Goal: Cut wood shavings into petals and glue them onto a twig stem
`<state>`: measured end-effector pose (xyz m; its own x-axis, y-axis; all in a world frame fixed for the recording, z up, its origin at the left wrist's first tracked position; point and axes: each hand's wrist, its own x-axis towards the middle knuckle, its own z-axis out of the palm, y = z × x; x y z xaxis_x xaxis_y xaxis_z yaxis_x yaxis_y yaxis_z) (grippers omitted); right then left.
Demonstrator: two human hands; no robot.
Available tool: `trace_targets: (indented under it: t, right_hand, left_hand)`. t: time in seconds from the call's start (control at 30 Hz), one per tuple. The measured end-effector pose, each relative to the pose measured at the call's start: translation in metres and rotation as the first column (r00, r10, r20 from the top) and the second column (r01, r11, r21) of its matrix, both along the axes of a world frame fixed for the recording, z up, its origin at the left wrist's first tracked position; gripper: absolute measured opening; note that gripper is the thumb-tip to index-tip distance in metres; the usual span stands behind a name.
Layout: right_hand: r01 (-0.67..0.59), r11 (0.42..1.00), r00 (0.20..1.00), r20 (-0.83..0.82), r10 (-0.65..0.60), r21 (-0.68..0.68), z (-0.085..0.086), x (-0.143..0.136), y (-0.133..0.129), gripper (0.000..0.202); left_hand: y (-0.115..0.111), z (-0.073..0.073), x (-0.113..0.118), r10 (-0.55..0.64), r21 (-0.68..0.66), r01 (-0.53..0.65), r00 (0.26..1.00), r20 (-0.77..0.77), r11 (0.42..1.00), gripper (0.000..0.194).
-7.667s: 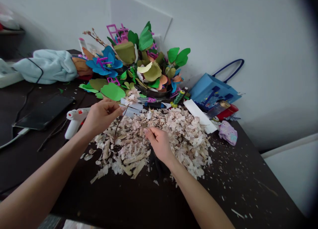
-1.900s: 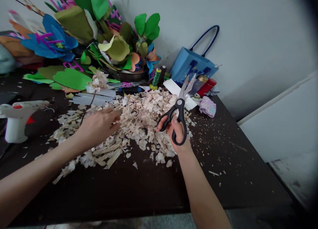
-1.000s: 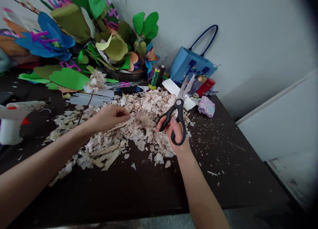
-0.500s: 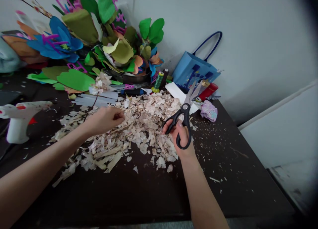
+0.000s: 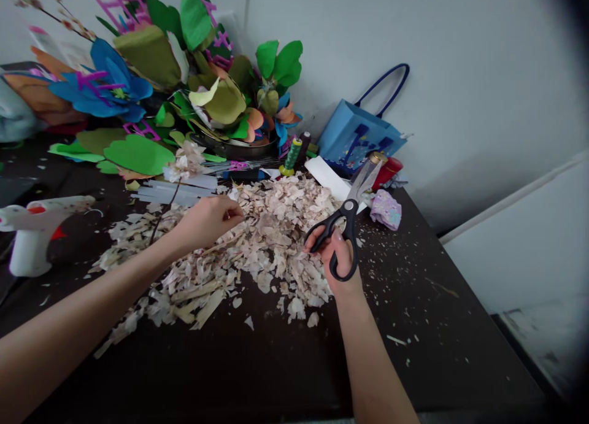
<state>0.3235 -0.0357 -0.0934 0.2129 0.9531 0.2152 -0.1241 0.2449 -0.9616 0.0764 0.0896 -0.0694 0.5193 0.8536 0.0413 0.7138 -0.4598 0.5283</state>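
- Slanting toward the upper right, scissors (image 5: 349, 207) sit in the right hand (image 5: 339, 251), fingers curled at the handles.
- Pale flakes (image 5: 271, 243), mid-frame, extend right of the left hand (image 5: 209, 220); its fingertips bunch, any hold unclear.

Scraps (image 5: 271, 227) are lying on the table (image 5: 276, 369), a glue gun (image 5: 33, 231) resting at their nine o'clock. Flowers (image 5: 225, 104) are standing at eleven, a bag (image 5: 338, 129) at one, while scissors (image 5: 349, 205) are being held at three.
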Motion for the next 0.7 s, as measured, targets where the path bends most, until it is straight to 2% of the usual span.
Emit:
trace_targets:
  t: [0.2,0.37,0.5,0.7]
  right_hand:
    - [0.026,0.999,0.999,-0.042,-0.027,-0.022,-0.002,0.001,0.0,0.036]
    - [0.039,0.998,0.997,-0.062,-0.041,-0.044,-0.003,0.0,0.0,0.036]
    - [0.03,0.999,0.997,-0.064,-0.032,-0.034,-0.003,0.001,0.001,0.035]
    - [0.036,0.998,0.997,-0.067,-0.039,-0.055,-0.006,0.002,0.001,0.036]
  left_hand:
    - [0.011,-0.001,0.015,-0.018,-0.065,0.018,1.0,-0.007,0.998,0.025]
    - [0.013,-0.016,0.031,-0.095,-0.09,0.093,0.995,-0.024,0.992,0.024]
    - [0.013,-0.026,0.043,-0.078,-0.084,0.071,0.994,-0.078,0.994,0.022]
    - [0.017,-0.023,0.04,-0.062,-0.118,0.058,0.998,-0.025,0.991,0.02]
